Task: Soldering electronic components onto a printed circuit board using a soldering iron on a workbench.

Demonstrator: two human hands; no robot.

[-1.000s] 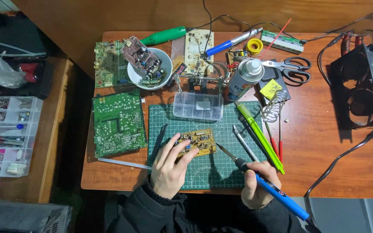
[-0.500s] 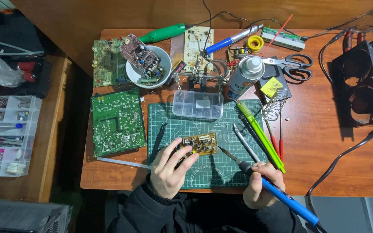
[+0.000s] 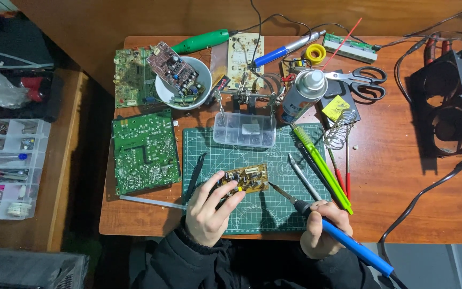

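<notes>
The left hand [image 3: 208,211] rested on the green cutting mat [image 3: 209,144], its fingers spread and pressing down the left end of a small tan circuit board [image 3: 246,178] that lay flat near the mat's centre. The right hand [image 3: 323,234] was closed around the blue handle of a soldering iron [image 3: 333,234], gripped like a pen at the near right edge of the mat. The iron's tip pointed toward the board's right edge and stood just beside it; contact could not be confirmed from this view. In my judgement the work stood at the approach to a joint: board steadied, tool in hand, soldering itself not evidently begun. No solder wire was seen in either hand. A pair of tweezers [image 3: 303,176] lay untouched to the right of the board, and a clear parts box [image 3: 244,129] sat at the far side of the mat.
</notes>
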